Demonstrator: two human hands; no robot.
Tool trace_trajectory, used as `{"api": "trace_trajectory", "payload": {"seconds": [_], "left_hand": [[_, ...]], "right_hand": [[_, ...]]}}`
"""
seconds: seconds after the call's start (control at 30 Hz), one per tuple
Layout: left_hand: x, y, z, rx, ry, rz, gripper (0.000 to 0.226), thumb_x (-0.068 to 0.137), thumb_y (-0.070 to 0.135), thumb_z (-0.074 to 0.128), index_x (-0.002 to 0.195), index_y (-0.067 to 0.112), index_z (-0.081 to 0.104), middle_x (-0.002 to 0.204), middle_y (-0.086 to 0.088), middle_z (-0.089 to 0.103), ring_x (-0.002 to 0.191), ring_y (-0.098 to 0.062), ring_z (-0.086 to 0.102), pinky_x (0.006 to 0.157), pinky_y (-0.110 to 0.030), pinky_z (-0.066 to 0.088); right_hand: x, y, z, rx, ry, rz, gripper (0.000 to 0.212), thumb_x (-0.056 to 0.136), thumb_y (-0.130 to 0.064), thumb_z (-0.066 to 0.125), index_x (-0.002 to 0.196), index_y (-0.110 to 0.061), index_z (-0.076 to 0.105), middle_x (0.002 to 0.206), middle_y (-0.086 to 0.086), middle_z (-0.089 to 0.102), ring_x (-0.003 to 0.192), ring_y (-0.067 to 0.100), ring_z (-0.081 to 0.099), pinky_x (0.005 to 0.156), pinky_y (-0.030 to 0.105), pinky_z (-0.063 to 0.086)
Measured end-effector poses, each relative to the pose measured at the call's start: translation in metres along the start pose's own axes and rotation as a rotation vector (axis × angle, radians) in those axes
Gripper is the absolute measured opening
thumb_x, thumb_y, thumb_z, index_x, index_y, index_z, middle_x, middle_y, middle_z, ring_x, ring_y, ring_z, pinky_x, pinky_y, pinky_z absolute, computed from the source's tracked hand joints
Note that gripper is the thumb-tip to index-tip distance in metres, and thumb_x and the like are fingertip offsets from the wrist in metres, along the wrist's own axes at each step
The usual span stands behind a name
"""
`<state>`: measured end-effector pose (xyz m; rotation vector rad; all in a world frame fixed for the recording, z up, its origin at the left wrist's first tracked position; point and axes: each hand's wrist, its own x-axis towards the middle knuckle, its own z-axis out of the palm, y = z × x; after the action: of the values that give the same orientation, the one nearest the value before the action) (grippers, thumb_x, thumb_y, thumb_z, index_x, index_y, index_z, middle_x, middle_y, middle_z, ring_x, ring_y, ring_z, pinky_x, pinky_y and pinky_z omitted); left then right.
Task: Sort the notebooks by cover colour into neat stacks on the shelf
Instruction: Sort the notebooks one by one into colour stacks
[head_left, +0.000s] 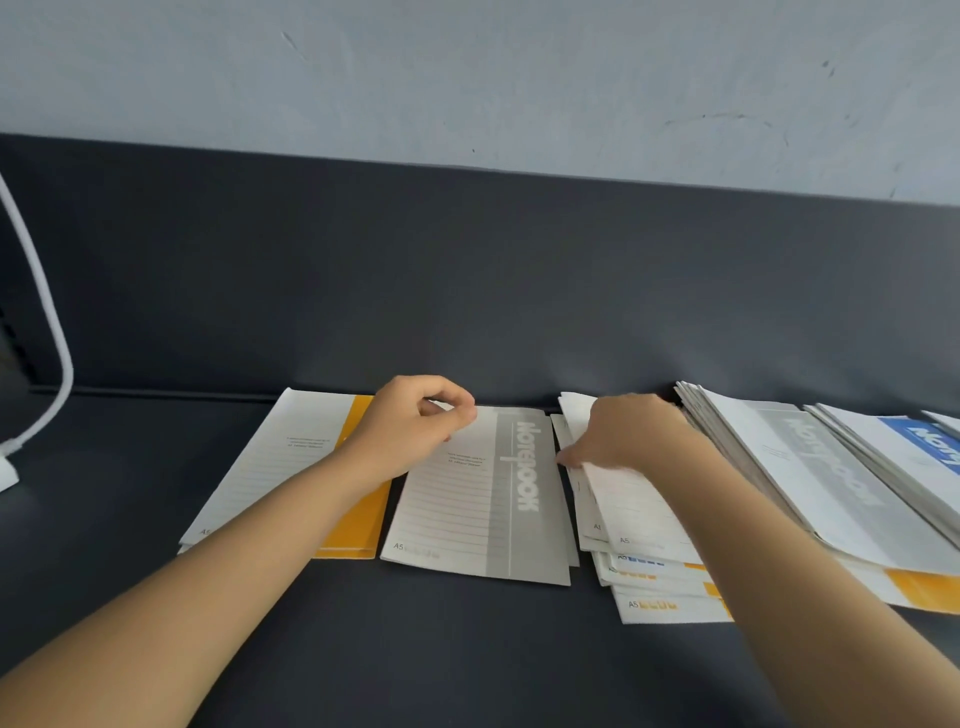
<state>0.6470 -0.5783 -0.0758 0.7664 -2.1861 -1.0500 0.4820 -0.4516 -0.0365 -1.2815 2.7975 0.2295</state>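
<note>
Head view: left hand (410, 428) pinches grey notebook (467, 514) at its far edge, likely light and floppy; right hand (623, 434) in mixed pile (660, 597), grip hidden.

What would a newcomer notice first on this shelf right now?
The grey notebook lies centre on the dark shelf, its far corner pinched by the left hand. Right of it, the right hand digs into a messy mixed pile of yellow, blue and grey notebooks. A yellow stack lies at the left.
</note>
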Motion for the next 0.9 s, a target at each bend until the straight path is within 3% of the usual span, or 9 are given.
{"api": "trace_trajectory", "payload": {"seconds": [0.2,0.37,0.43,0.5,0.57,0.63,0.7,0.8,0.9], "left_hand": [[-0.004,0.006,0.002,-0.044,-0.053,-0.071,0.01,0.09,0.023,0.067,0.099,0.02,0.072,0.1,0.006,0.07,0.086,-0.013,0.069,0.088,-0.038,0.057],[-0.01,0.024,0.005,-0.474,-0.251,-0.239,0.039,0.082,0.045,0.069,0.107,0.014,0.069,0.109,-0.007,0.07,0.089,-0.023,0.073,0.087,-0.04,0.058],[-0.012,0.029,0.004,-0.651,-0.334,-0.311,0.048,0.078,0.055,0.063,0.106,0.017,0.069,0.103,-0.005,0.072,0.088,-0.02,0.071,0.08,-0.034,0.056],[-0.013,0.029,-0.001,-0.599,-0.272,-0.363,0.045,0.075,0.058,0.06,0.105,0.025,0.067,0.105,0.002,0.07,0.095,-0.015,0.067,0.08,-0.03,0.051],[-0.011,0.02,-0.008,-0.429,-0.165,-0.406,0.036,0.082,0.036,0.071,0.115,0.026,0.062,0.111,-0.002,0.068,0.098,-0.02,0.065,0.08,-0.035,0.053],[-0.007,0.01,-0.015,-0.303,-0.088,-0.419,0.044,0.085,0.008,0.07,0.124,0.02,0.054,0.11,-0.006,0.067,0.097,-0.025,0.066,0.08,-0.041,0.057],[-0.004,0.006,-0.02,-0.208,0.004,-0.395,0.044,0.087,0.0,0.063,0.122,0.02,0.048,0.108,-0.005,0.065,0.096,-0.024,0.065,0.077,-0.04,0.057],[-0.001,0.002,-0.021,-0.175,0.061,-0.368,0.042,0.085,-0.005,0.055,0.118,0.019,0.047,0.111,-0.005,0.061,0.1,-0.026,0.063,0.083,-0.046,0.055],[-0.004,0.0,-0.01,-0.155,-0.006,-0.372,0.041,0.085,-0.007,0.053,0.116,0.019,0.048,0.12,-0.003,0.059,0.107,-0.022,0.059,0.089,-0.044,0.052]], "right_hand": [[-0.007,-0.002,-0.011,0.108,0.04,-0.052,0.024,0.087,-0.006,0.039,0.065,-0.012,0.036,0.059,0.003,0.046,0.052,0.015,0.042,0.05,0.022,0.034],[-0.013,-0.022,-0.048,0.286,0.049,-0.2,0.025,0.091,-0.013,0.047,0.067,-0.007,0.05,0.052,0.002,0.058,0.049,0.02,0.058,0.053,0.021,0.045],[-0.02,-0.041,-0.054,0.611,-0.104,-0.261,0.03,0.094,-0.017,0.043,0.077,0.0,0.061,0.055,0.01,0.067,0.049,0.022,0.066,0.054,0.022,0.051],[-0.018,-0.05,-0.05,0.88,-0.278,-0.308,0.039,0.101,-0.027,0.036,0.104,0.003,0.061,0.078,0.017,0.073,0.062,0.028,0.071,0.056,0.026,0.057],[-0.01,-0.04,-0.039,0.964,-0.289,-0.281,0.042,0.102,-0.036,0.036,0.112,-0.002,0.059,0.086,0.015,0.073,0.067,0.029,0.07,0.058,0.028,0.058],[-0.002,-0.019,-0.032,0.903,-0.154,-0.159,0.037,0.099,-0.036,0.043,0.103,-0.004,0.061,0.08,0.008,0.073,0.063,0.028,0.068,0.061,0.029,0.057],[0.003,0.003,-0.026,0.54,-0.023,-0.068,0.035,0.093,-0.038,0.046,0.087,-0.007,0.061,0.07,-0.001,0.071,0.051,0.02,0.064,0.059,0.027,0.051],[-0.001,0.02,-0.013,0.097,-0.021,-0.057,0.046,0.09,-0.054,0.042,0.068,-0.015,0.053,0.058,-0.006,0.059,0.049,0.013,0.056,0.057,0.023,0.038],[0.002,0.022,0.005,0.045,-0.069,-0.065,0.051,0.088,-0.063,0.04,0.065,-0.019,0.047,0.064,-0.006,0.051,0.066,0.015,0.051,0.069,0.027,0.038]]}}
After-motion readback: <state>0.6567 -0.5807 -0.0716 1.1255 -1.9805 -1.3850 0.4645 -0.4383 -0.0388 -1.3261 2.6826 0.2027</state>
